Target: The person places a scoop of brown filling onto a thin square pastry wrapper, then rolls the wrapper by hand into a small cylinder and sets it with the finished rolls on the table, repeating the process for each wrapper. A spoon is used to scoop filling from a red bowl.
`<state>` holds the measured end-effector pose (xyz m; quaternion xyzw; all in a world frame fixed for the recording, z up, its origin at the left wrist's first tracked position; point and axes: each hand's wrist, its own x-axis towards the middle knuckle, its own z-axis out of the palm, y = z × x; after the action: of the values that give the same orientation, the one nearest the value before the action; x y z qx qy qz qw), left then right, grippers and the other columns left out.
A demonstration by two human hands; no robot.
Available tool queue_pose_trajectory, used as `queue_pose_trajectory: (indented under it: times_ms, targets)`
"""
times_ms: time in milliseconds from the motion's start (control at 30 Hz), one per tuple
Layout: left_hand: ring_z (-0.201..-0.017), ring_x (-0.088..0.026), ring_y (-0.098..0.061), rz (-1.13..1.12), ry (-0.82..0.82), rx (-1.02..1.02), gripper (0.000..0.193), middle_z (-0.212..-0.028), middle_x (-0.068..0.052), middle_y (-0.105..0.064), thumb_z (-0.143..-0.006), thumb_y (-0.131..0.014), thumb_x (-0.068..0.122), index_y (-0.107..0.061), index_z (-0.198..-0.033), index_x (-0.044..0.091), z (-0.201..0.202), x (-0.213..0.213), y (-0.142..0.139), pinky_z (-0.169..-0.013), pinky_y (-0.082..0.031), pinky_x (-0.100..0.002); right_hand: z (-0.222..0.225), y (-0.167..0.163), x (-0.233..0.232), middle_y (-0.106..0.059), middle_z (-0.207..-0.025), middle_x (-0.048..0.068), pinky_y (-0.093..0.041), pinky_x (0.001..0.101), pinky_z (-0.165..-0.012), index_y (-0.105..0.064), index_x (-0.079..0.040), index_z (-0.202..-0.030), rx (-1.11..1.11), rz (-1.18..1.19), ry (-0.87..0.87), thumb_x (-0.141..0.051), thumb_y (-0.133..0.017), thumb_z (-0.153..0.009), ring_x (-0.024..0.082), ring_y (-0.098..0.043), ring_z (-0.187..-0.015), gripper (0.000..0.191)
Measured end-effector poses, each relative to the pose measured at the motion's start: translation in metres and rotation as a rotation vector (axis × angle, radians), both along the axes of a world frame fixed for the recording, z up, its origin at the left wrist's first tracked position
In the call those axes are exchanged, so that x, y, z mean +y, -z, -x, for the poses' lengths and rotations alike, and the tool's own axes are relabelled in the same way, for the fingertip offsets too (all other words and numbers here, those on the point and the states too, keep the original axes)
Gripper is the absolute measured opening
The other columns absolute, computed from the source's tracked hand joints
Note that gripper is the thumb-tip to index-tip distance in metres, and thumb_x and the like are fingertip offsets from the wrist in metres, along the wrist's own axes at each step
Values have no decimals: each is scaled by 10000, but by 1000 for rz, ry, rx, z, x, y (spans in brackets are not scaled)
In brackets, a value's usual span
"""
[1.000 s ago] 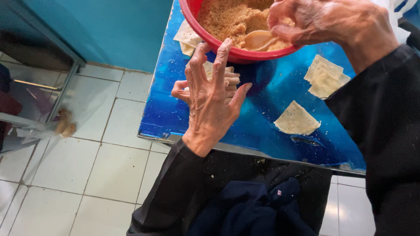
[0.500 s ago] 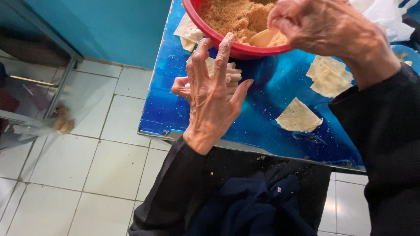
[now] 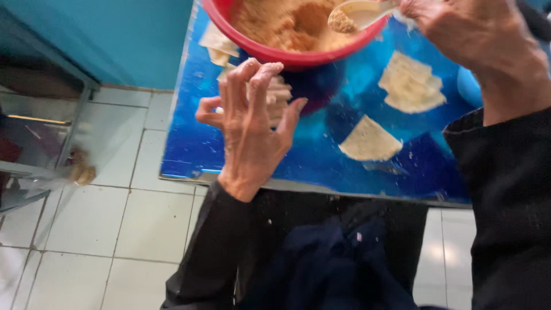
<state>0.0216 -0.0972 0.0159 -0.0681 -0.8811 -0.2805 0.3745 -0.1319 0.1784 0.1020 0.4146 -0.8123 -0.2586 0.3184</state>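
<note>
On blue table (image 3: 321,155): two folded wrappers (image 3: 370,140).

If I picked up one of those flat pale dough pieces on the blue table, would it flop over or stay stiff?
The dough piece would probably flop: it looks very thin and lies completely flat on the blue table. It is likely light too. It may tear easily, since the edges look soft and uneven. The one in the left hand seems to bend to the fingers, though blur hides detail.
</note>
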Motion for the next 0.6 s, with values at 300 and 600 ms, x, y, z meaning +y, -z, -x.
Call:
queue_pose_trajectory:
  times_ms: [300, 600]
  targets:
    - [-1403, -296, -344, 244, 197, -136, 383, -1253, 21, -636, -861, -859, 417, -745, -1110, 149, -47, 43, -2, -1016, -155, -576, -97, 23, 59, -702, -975, 23, -436, 320, -880, -753, -99, -1138, -704, 583, -72, -116, -693, -1104, 162, -560, -933, 71]
    - [-1430, -242, -353, 320, 158, -160, 312, -1260, 89, -641, -895, -847, 384, -753, -1095, 164, -42, 62, 5, -1038, -152, -574, -130, 50, 66, -708, -1006, 24, -230, 508, -1021, -774, -127, -1129, -548, 540, -14, -142, -740, -995, 258, -501, -1163, 140]
